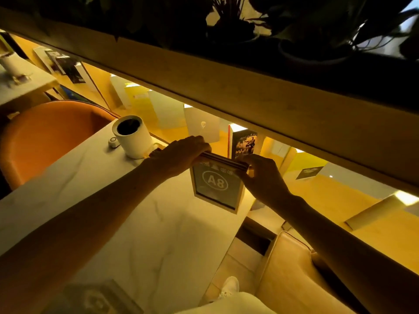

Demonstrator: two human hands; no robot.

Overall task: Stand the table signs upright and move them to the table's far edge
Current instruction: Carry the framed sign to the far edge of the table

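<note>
Nearest me, at about 7 o'clock, a clear-cased object (95, 298) lies flat on the marble table (163, 241). Further out, I see both hands meet at the table's far edge. My left hand (181, 152) curls its fingers over the top of the signs (218, 185), clenched on that edge. My right hand (260, 175) pinches the top corner at 3 o'clock. The front sign reads A8 and stands upright. A white cup (133, 137) sits at 10 o'clock.
</note>
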